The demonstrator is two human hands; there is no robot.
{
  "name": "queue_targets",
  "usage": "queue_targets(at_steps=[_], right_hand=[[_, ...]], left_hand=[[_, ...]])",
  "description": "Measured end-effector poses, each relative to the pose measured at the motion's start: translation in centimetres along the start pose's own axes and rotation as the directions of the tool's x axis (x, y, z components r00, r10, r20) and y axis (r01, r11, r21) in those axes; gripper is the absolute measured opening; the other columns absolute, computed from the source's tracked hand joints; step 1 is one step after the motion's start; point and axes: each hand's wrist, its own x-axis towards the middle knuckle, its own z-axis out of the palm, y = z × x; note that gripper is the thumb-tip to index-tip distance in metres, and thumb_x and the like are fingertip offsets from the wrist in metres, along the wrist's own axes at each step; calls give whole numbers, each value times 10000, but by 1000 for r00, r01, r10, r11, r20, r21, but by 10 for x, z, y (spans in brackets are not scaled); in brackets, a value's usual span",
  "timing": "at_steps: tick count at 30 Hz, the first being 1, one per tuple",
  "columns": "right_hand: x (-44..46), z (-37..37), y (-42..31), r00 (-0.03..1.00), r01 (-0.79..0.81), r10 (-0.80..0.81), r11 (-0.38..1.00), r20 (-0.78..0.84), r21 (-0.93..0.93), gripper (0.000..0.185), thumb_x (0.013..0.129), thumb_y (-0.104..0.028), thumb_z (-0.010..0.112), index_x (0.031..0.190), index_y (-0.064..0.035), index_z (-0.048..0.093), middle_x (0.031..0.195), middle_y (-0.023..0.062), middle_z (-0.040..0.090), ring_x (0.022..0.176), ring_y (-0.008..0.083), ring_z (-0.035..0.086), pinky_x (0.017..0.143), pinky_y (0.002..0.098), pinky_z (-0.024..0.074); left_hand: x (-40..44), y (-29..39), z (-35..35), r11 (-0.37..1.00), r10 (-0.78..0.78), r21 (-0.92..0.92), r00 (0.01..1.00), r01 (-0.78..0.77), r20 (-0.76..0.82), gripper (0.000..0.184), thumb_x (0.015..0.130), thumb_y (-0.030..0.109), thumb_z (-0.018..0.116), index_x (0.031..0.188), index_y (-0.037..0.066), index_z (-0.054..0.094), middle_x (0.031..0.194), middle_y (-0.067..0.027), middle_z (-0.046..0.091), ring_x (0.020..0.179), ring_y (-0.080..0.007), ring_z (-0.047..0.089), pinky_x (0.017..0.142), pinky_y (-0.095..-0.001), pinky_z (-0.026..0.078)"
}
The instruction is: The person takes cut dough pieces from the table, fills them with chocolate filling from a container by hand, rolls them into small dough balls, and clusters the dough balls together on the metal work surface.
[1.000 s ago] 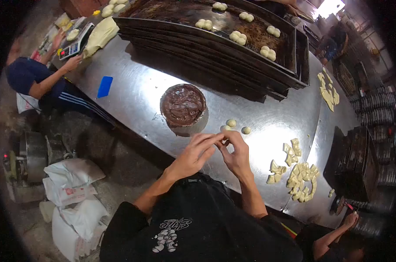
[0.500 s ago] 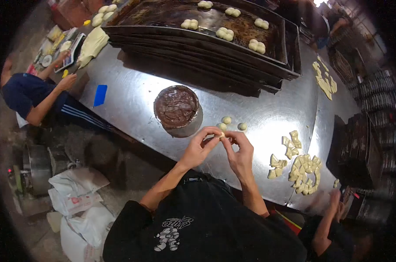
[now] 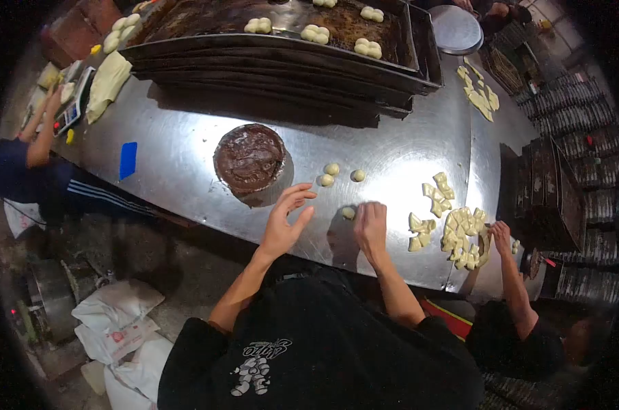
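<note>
My left hand [image 3: 287,220] hovers near the table edge with fingers spread, holding nothing. Beside the fingers of my right hand [image 3: 372,232] a pale dough ball [image 3: 348,212] rests on the metal table [image 3: 207,195]. Those fingers are curled together and point down at the surface; whatever may be under them is hidden. Farther in, two dough balls [image 3: 327,180] sit side by side, with a single dough ball [image 3: 359,175] to their right. Left of them stands a round container of dark brown paste [image 3: 250,162].
Stacked baking trays [image 3: 275,75] carry dough clusters [image 3: 315,34] at the back. Cut dough pieces [image 3: 463,236] lie at right, where a co-worker's hand [image 3: 501,236] reaches in. Another person [image 3: 29,160] works at left by a scale [image 3: 74,102]. Blue tape [image 3: 128,160] marks the table.
My hands have come apart from a pinch on a small dough piece. A dough ball now lies by my right hand. The view has shifted, and the co-worker's hand at right has reached the dough pieces.
</note>
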Motion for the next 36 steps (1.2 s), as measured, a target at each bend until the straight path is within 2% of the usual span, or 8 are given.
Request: queue_targets(at_steps=[6,13,17,19,25,27,33,36], right_hand=[[-36,49,-19,965,231,-239,970,110,81,256,781,-39,602,1033,3,578,970,206,518,912,393,491,811,473,422],[12,63,9,994,-23,17,998,-111,-56,254,829,-73,606,1066,17,588,957,203,531,906,376,495,802,477,419],[-29,56,-8,978,208,-209,978,-26,-9,227,818,-36,594,1040,8,589,959,207,533,925,385,499,809,483,432],[-20,46,20,996,88,-89,996,-26,-33,233,823,-37,589,1051,8,587,971,208,533,932,386,500,819,482,433],[-17,74,19,983,-170,173,984,-58,48,258,835,-48,546,1086,11,571,1033,228,524,962,407,505,833,469,447],[-35,61,12,991,60,-79,984,-107,-166,208,878,-67,562,1071,6,581,1014,220,536,950,398,519,826,456,450],[7,38,57,980,-163,141,975,-144,-153,235,874,-110,660,1060,13,589,940,189,558,918,382,534,813,462,447],[15,11,21,954,-201,189,979,-232,-28,331,827,-129,716,1086,19,572,997,195,570,936,396,536,848,465,448]], left_hand=[[-4,7,0,1000,10,-27,999,-12,-45,234,956,94,633,1180,28,640,1352,-105,548,1235,-213,546,1002,-344,466],[-6,6,-13,998,31,56,989,-23,-141,215,965,87,616,1169,23,641,1324,-112,564,1180,-206,567,957,-331,474],[13,4,-6,983,152,114,984,-142,-87,220,925,92,660,1136,31,662,1257,-114,610,1140,-218,590,942,-337,478],[27,16,-1,982,150,128,986,-139,-75,233,894,82,683,1122,34,672,1229,-110,634,1127,-240,606,951,-351,482],[83,-16,37,851,298,366,921,-375,252,242,904,105,680,1138,43,667,1217,-115,662,1170,-277,595,987,-384,471],[103,-30,48,838,293,368,900,-404,322,259,883,110,694,1133,48,668,1223,-119,655,1179,-301,580,1016,-396,461],[152,-98,89,593,275,459,702,-662,657,305,857,76,672,1160,47,642,1207,-142,624,1192,-333,554,1027,-413,458],[152,-97,90,698,151,494,781,-518,605,333,855,52,651,1188,41,626,1184,-158,620,1174,-345,556,998,-415,468]])
